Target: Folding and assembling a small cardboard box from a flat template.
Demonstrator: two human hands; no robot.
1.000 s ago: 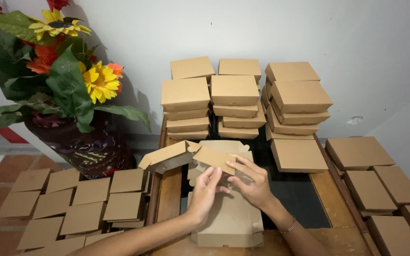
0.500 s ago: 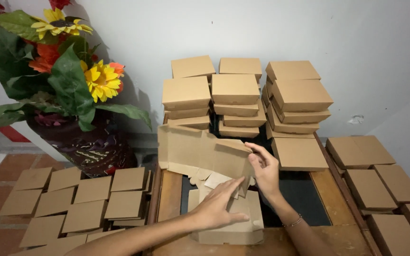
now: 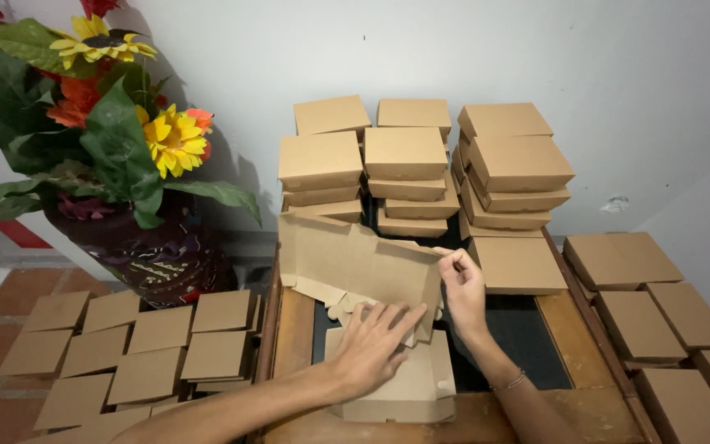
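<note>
A half-folded cardboard box (image 3: 355, 267) is held upright over the front middle of the wooden table (image 3: 296, 329). Its right edge is pinched by the right hand (image 3: 463, 288), while the open left hand (image 3: 375, 345) is pressed flat against its lower flaps. Finished boxes (image 3: 408, 160) are stacked along the back edge.

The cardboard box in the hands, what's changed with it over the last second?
The half-folded box has been opened into a flat cardboard sheet standing upright. The right hand moved up to pinch its top right corner; the left hand dropped to press its lower edge. The stacks of boxes, the flower pot and the floor boxes stayed put.
</note>
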